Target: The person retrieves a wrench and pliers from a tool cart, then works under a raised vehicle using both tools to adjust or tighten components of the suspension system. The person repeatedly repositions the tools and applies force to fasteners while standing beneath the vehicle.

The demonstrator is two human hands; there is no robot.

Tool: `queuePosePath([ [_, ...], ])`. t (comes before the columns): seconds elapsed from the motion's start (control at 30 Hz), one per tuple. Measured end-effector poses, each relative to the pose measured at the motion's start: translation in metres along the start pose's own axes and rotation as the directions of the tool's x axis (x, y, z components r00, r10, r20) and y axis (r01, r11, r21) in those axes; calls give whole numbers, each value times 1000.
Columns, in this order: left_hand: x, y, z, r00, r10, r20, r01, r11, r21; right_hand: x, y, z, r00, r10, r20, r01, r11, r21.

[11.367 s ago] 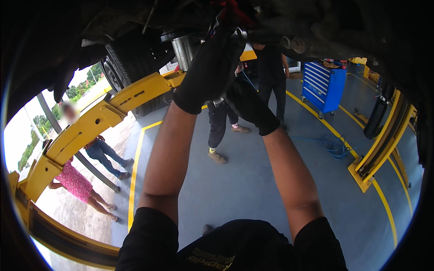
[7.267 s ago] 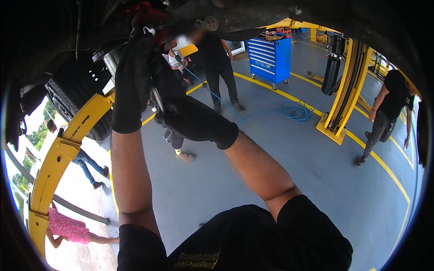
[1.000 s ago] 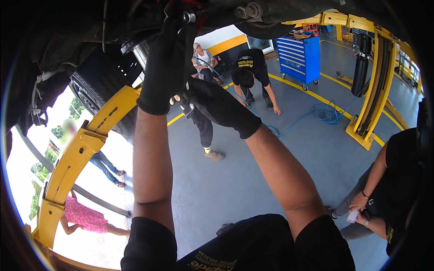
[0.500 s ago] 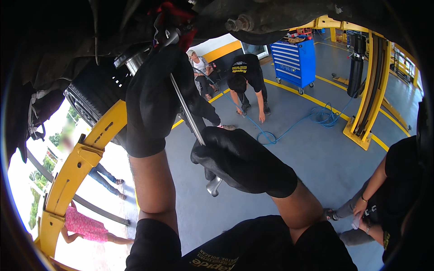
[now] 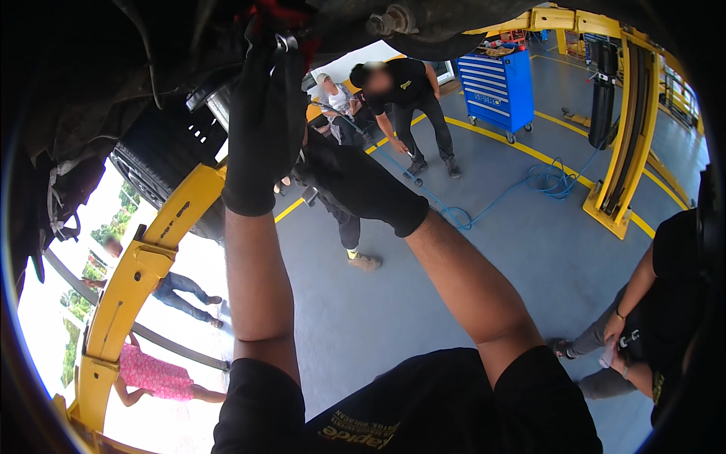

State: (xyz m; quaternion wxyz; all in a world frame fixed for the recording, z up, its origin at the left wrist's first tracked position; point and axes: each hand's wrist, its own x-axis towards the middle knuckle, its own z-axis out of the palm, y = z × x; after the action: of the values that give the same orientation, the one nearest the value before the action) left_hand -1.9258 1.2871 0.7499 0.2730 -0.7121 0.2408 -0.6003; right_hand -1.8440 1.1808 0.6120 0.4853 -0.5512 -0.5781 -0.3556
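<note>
Both my hands wear black gloves and are raised under a vehicle's dark underside [image 5: 340, 38]. My left hand [image 5: 265, 129] is up by a bolt area, closed about the upper end of a long silver wrench [image 5: 285, 42], whose shiny head shows at the fingertips. Beside and just below it, my right hand [image 5: 359, 185] is wrapped round the lower part of the same wrench; a bit of its free end pokes out under the fingers. Most of the shaft is hidden by the gloves. A red part [image 5: 306, 49] lies behind the wrench head.
A tire [image 5: 162, 159] and a yellow lift arm [image 5: 121, 303] are close on the left. Beyond stand a blue tool cabinet [image 5: 495, 91], a yellow lift post [image 5: 631, 136] and a coiled blue hose [image 5: 548, 185]. Several people are around, one at right [image 5: 673, 303].
My right hand has moved up and left with the wrench's lower end, close to my left hand. A co-worker at the back has risen from a deep bend.
</note>
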Motion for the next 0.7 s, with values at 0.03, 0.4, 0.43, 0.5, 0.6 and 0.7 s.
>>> queuePosePath([
  [0.03, 1, 5, -2, 1000, -21, -16, 21, 1000, 13, -4, -11, -3, 997, -23, -77, 24, 1000, 9],
  [0.4, 11, 44, -38, 948, -317, 31, 298, 848, -439, -33, -116, -103, 993, -30, 111, 17, 993, 114],
  [0.43, 9, 41, -36, 953, -302, 13, 277, 854, -440, -31, -114, -98, 994, 16, 106, -48, 950, 308],
  [0.5, 6, 34, -32, 963, -270, -16, 236, 868, -438, -24, -114, -93, 974, 133, 183, -216, 784, 582],
  [0.6, 4, 37, -37, 943, -330, 38, 321, 875, -362, -14, -121, -100, 850, 252, 462, -526, 417, 741],
  [0.7, 5, 45, -44, 878, -461, 126, 465, 764, -447, -21, -104, -94, 982, -26, 186, -35, 947, 320],
])
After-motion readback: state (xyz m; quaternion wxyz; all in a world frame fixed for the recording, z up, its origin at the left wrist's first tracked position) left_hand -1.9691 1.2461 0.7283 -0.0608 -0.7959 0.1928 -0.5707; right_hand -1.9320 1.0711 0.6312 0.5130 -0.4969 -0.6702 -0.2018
